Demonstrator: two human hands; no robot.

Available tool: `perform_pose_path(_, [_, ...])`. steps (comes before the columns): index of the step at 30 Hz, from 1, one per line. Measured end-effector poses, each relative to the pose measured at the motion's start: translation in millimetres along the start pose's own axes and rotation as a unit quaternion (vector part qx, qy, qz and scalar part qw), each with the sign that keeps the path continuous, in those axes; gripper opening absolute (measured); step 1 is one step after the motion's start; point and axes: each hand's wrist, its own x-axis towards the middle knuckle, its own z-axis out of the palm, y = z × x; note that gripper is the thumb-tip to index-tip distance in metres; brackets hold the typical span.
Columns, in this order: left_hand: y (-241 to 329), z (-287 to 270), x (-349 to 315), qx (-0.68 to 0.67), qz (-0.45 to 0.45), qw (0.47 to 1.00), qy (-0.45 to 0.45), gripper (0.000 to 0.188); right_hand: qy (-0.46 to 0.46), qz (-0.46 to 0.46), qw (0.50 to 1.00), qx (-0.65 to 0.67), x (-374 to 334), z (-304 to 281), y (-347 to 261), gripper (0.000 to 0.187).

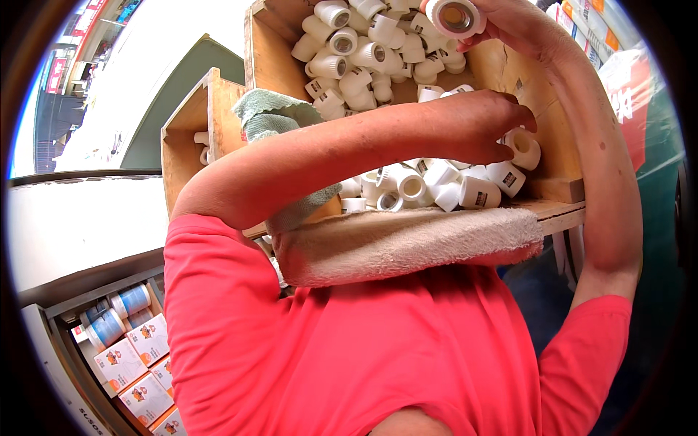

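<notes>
Pink-red T-shirt [392, 349] fabric fills the lower part of the head view, nearest the camera, with both bare forearms curving up from its sleeves. At the top, the right hand [505, 27] has its fingers closed on a white plastic pipe elbow [458, 17], gripping it from its right side, above the open wooden box [561, 149]. That elbow's round mouth faces the camera, so the axis of this end runs roughly toward the lens; a metallic ring lines the opening, around a brownish interior, and the outer collar is smooth and white.

Farther down, the left hand [483, 129] reaches across the box, palm down, thumb and fingers bent. A second white fitting [525, 150] lies at the gap between them, by the box's right wall; whether they grip it cannot be told. Its wide mouth points toward the lower right, its body running back toward the hand.

Loose white fittings fill the box in an upper pile [356, 58] and a lower pile [440, 185], many with dark-printed labels. A beige towel [407, 243] covers the front edge; a green cloth [280, 112] hangs over the left side.
</notes>
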Motion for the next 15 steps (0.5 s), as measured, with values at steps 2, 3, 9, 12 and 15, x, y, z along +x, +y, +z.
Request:
perform_pose_path(2, [2.1, -1.6, -0.6, 0.0, -0.003, 1.0, 0.009, 0.044, 0.015, 0.017, 1.0, -0.02, -7.3, 4.5, -8.5, 0.038])
perform_pose_path(3, [2.3, -4.0, -1.3, -0.003, -0.004, 1.0, 0.011, 0.043, -0.005, 0.014, 1.0, 0.003, 0.1, -2.6, 1.0, 0.039])
perform_pose_path(9, [-2.9, -46.6, -18.5, 0.029, -0.053, 0.998, 0.01, 0.03, 0.009, 0.003, 0.999, 0.047, -1.9, -1.9, 3.2, 0.039])
perform_pose_path(12, [-28.7, -84.1, -37.8, 0.063, -0.105, 0.992, 0.021, 0.023, 0.013, 0.003, 0.999, 0.05, -0.1, -3.7, 5.8, 0.04])
perform_pose_path(15, [-47.3, -129.0, -66.8, 0.129, -0.152, 0.976, 0.093, 0.021, 0.021, -0.001, 0.998, 0.054, 2.2, -4.9, 10.3, 0.042])
